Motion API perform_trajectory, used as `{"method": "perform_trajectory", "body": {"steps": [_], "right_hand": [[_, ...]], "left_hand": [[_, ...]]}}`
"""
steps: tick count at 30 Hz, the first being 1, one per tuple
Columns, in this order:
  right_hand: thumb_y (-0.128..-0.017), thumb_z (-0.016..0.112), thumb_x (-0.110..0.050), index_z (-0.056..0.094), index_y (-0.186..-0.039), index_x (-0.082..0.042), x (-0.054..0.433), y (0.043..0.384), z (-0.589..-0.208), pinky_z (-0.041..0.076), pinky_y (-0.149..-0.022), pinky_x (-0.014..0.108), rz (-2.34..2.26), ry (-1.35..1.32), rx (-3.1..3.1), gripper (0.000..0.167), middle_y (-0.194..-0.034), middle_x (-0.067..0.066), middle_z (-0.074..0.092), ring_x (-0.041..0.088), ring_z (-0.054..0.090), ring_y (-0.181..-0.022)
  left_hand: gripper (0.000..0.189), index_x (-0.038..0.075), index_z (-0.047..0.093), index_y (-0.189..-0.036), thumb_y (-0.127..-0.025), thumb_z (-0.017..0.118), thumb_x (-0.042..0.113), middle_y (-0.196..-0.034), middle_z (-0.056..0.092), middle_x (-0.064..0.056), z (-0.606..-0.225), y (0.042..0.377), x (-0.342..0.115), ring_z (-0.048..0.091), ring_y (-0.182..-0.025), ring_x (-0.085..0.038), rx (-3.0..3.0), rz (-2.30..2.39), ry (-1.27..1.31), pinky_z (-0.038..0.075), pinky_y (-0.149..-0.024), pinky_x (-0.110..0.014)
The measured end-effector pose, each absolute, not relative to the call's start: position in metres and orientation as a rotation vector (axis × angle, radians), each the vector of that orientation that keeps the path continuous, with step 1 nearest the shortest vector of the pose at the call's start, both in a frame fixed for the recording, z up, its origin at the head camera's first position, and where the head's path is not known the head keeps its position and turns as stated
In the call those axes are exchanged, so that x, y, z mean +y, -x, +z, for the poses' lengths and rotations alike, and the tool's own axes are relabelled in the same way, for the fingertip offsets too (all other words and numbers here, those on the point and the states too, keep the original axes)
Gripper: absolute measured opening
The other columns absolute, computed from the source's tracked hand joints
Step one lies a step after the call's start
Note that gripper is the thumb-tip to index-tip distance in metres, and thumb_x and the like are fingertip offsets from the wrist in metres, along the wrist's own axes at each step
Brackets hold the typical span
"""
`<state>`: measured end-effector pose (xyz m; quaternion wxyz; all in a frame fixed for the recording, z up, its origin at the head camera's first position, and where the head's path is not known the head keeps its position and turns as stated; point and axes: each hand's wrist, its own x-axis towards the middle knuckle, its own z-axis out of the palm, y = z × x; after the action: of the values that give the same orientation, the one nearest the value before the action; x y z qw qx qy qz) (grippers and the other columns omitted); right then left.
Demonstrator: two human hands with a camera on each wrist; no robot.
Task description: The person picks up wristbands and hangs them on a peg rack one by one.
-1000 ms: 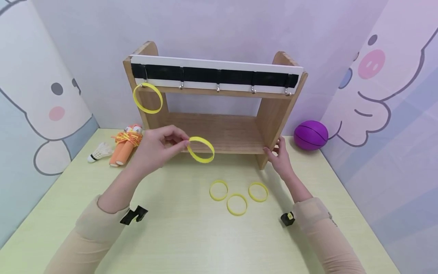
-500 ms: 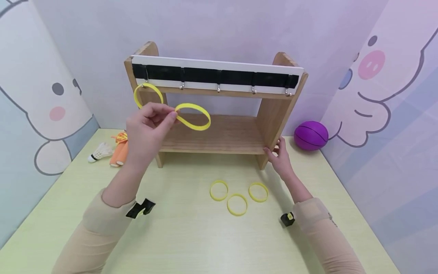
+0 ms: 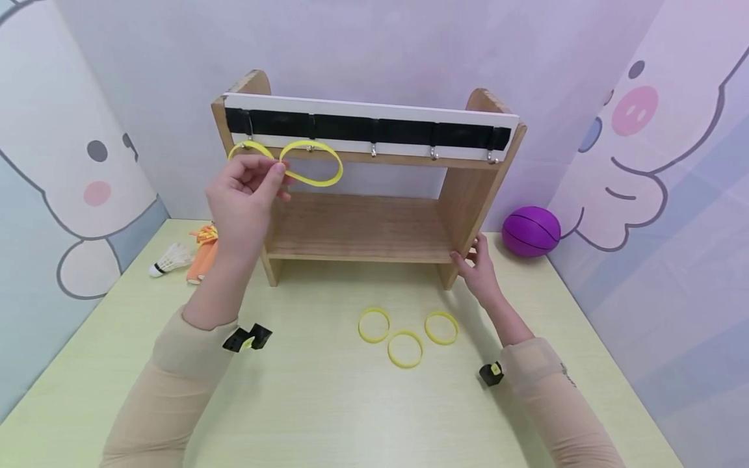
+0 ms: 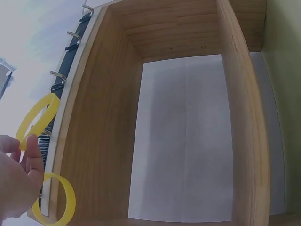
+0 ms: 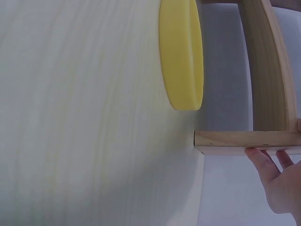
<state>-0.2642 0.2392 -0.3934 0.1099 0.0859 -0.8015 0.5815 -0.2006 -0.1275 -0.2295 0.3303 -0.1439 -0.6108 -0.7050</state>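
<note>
My left hand [image 3: 242, 195] pinches a yellow wristband [image 3: 336, 174] between thumb and fingertips, raised in front of the hook strip [image 3: 404, 132] on a wooden shelf [image 3: 363, 227]. In the head view the band overlaps the second hook [image 3: 311, 147] from the left. Another yellow band hangs from the leftmost hook, partly behind my hand; the left wrist view shows this hanging band [image 4: 70, 200] below the hand. My right hand [image 3: 481, 276] grips the lower right side of the shelf, its fingers against the side panel [image 5: 254, 139] in the right wrist view.
Three yellow bands [image 3: 405, 350] lie on the table [image 3: 328, 416] before the shelf. A purple ball [image 3: 531, 231] sits right of the shelf. A shuttlecock [image 3: 171, 260] and an orange-handled jump rope [image 3: 203, 257], partly hidden by my arm, lie at left.
My left hand has lifted the yellow wristband up and leftward, from the shelf's lower board to the hook level. The right hand keeps its grip in place.
</note>
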Motion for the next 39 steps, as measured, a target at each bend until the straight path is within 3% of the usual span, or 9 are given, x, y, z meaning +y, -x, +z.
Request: {"method": "perform_trajectory", "body": {"steps": [9, 17, 24, 31, 39], "right_hand": [[-0.093, 0.059, -0.014, 0.022, -0.145, -0.017, 0.247, 0.279, -0.411, 0.055, -0.077, 0.045, 1.674, -0.233, -2.369, 0.064, -0.136, 0.020, 0.038, 0.030, 0.050, -0.107], [-0.093, 0.056, -0.005, 0.021, -0.144, -0.010, 0.238, 0.264, -0.393, 0.051, -0.080, 0.058, 1.702, -0.266, -2.365, 0.062, -0.136, 0.027, 0.036, 0.039, 0.048, -0.111], [-0.094, 0.055, -0.006, 0.020, -0.144, -0.011, 0.236, 0.259, -0.388, 0.049, -0.083, 0.059, 1.713, -0.254, -2.377, 0.062, -0.136, 0.027, 0.035, 0.040, 0.046, -0.113], [-0.093, 0.056, -0.005, 0.021, -0.144, -0.011, 0.237, 0.259, -0.389, 0.050, -0.081, 0.058, 1.716, -0.248, -2.371, 0.062, -0.136, 0.026, 0.036, 0.038, 0.047, -0.111], [-0.093, 0.056, -0.005, 0.021, -0.144, -0.011, 0.237, 0.259, -0.388, 0.050, -0.082, 0.058, 1.708, -0.256, -2.360, 0.062, -0.135, 0.027, 0.036, 0.039, 0.048, -0.110]], "left_hand": [[0.015, -0.004, 0.066, -0.091, -0.082, 0.071, 0.006, -0.082, 0.067, -0.013, -0.239, 0.213, -0.129, 0.065, -0.066, -0.015, -1.588, -1.892, 0.342, 0.054, -0.061, -0.021], [0.014, -0.001, 0.067, -0.093, -0.082, 0.071, 0.007, -0.082, 0.068, -0.004, -0.253, 0.222, -0.134, 0.065, -0.066, -0.012, -1.662, -1.835, 0.294, 0.053, -0.061, -0.020], [0.022, -0.004, 0.066, -0.100, -0.083, 0.072, 0.008, -0.089, 0.067, -0.001, -0.258, 0.219, -0.136, 0.063, -0.067, -0.013, -1.749, -1.680, 0.305, 0.053, -0.061, -0.020], [0.026, 0.001, 0.068, -0.104, -0.082, 0.074, 0.014, -0.098, 0.068, -0.011, -0.261, 0.206, -0.134, 0.063, -0.082, -0.008, -1.865, -1.471, 0.340, 0.051, -0.072, -0.015], [0.026, 0.003, 0.068, -0.101, -0.079, 0.077, 0.013, -0.092, 0.069, -0.005, -0.275, 0.198, -0.126, 0.061, -0.078, -0.010, -1.972, -1.309, 0.531, 0.050, -0.068, -0.017]]}}
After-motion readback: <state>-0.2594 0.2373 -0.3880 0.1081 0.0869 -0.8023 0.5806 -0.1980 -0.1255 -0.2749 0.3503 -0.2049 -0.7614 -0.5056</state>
